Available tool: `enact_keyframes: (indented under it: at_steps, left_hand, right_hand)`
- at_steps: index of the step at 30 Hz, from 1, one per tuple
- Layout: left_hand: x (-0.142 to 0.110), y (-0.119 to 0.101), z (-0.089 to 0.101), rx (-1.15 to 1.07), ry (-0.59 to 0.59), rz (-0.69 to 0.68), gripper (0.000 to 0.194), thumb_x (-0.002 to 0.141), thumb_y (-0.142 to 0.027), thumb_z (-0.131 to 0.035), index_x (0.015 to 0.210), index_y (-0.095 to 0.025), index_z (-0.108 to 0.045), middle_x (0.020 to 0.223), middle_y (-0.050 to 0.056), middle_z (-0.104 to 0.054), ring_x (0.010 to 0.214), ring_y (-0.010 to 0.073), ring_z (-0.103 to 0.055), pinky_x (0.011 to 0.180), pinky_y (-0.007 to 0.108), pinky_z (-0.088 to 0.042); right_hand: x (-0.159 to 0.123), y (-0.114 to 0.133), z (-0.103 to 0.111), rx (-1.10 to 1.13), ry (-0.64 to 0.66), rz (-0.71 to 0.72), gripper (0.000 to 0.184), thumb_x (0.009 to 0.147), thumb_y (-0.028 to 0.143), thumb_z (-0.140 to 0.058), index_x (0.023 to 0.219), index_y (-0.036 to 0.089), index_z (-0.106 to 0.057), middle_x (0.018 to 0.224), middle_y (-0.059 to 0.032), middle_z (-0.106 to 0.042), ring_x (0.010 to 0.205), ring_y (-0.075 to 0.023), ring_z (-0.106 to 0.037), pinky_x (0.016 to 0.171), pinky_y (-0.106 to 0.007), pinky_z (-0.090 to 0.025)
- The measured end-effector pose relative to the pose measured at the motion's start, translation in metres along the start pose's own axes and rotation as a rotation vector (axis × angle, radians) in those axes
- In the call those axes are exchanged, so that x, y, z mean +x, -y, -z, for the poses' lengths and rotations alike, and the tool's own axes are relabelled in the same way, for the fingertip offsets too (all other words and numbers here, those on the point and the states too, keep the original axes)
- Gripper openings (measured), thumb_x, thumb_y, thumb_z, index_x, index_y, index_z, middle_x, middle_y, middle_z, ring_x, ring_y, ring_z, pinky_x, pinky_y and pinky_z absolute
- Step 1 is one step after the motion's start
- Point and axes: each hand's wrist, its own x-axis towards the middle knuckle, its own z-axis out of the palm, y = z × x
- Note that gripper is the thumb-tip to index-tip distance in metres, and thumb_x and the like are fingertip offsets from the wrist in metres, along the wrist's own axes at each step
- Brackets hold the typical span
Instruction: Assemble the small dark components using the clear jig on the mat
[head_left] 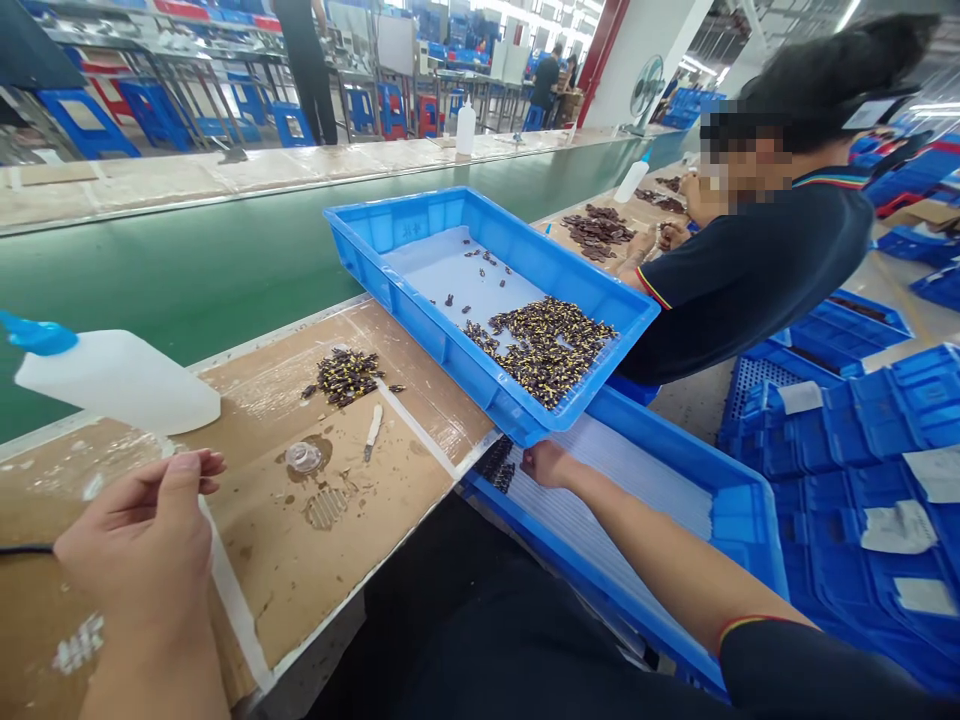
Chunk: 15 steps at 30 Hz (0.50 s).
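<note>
My left hand (150, 530) hovers over the cardboard-topped bench at the lower left. Its fingers are curled with the thumb against them, and anything inside is hidden. Reaching into the lower blue tray (739, 500), my right hand (545, 463) is closed beside rows of small dark parts (496, 464); what it holds cannot be made out. Above it, an upper blue tray (420, 330) contains many small black-and-yellow parts (551, 345). On the bench lie a pile of similar parts (345, 377), a white-handled blade (373, 432) and a small clear round dish (304, 457).
A white squeeze bottle (120, 380) with a blue cap lies tilted by the green conveyor belt (247, 255). To the right, a co-worker (765, 230) sits near piles of brown parts (598, 230). Stacked blue crates (870, 440) fill the far right.
</note>
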Motion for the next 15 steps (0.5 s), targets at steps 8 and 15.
enact_keyframes:
  at_steps: [8,15]
  left_hand:
    - [-0.006,-0.008,0.007,-0.003,0.078,-0.089,0.027,0.089,-0.033,-0.075,0.106,-0.012,-0.08,0.09,0.008,-0.078,0.08,0.0172,-0.074,0.077,0.025,-0.059]
    - [-0.1,-0.068,0.075,0.169,0.137,-0.341,0.016,0.091,-0.024,-0.07,0.099,-0.031,-0.082,0.082,0.001,-0.077,0.072,0.0199,-0.074,0.072,0.033,-0.062]
  right_hand:
    - [-0.076,0.113,0.036,0.511,0.64,0.593,0.027,0.097,0.042,-0.07,0.103,0.016,-0.077,0.087,-0.0039,-0.076,0.068,-0.0132,-0.073,0.062,-0.02,-0.053]
    - [-0.006,0.228,0.07,0.567,-0.137,0.829,0.029,0.105,0.042,-0.063,0.105,0.015,-0.074,0.084,-0.0036,-0.073,0.068,-0.0123,-0.065,0.063,-0.022,-0.051]
